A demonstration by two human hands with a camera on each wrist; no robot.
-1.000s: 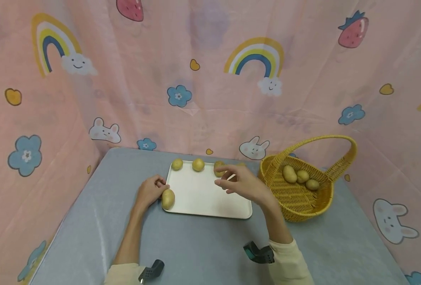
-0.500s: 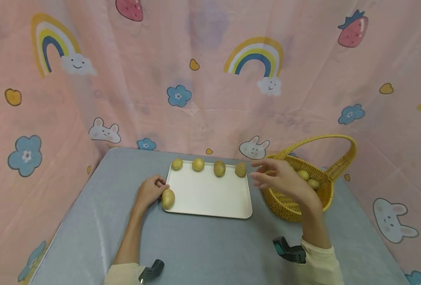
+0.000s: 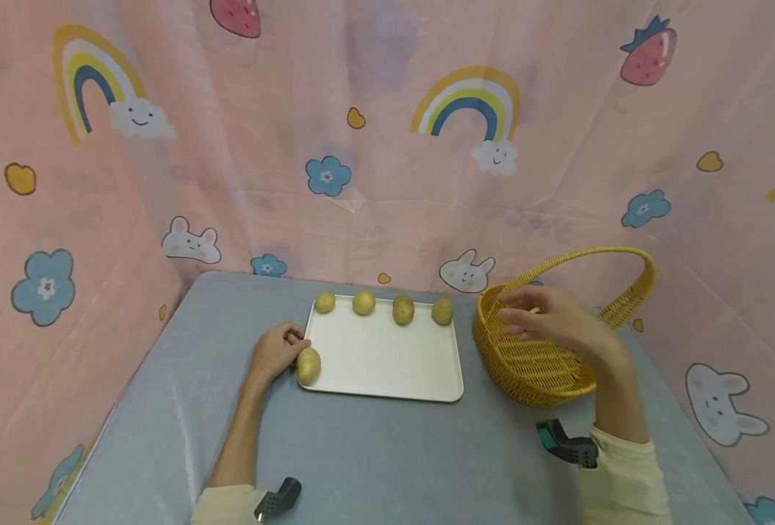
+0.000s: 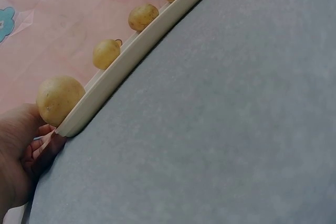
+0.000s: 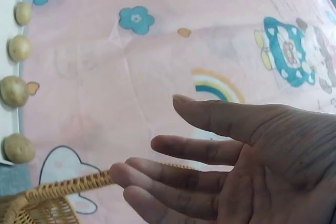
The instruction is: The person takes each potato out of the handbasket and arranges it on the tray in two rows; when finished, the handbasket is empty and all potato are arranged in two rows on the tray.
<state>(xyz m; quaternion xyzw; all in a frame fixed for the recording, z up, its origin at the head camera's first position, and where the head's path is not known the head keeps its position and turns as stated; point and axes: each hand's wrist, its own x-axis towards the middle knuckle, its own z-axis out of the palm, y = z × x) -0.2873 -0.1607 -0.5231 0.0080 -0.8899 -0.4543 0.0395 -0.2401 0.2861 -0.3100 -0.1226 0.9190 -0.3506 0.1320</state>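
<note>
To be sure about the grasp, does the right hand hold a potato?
No, the right wrist view shows the right hand with parted fingers that hold nothing.

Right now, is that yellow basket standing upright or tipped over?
Upright. In the head view, the basket stands on the table with its opening facing up and its handle arching above.

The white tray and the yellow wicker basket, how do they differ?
The white tray is flat and rectangular with a low rim, while the yellow wicker basket is rounded and deeper. The tray looks smooth, the basket woven. The tray shows no handle; the basket has an arched one. Both rest on the gray table.
</note>
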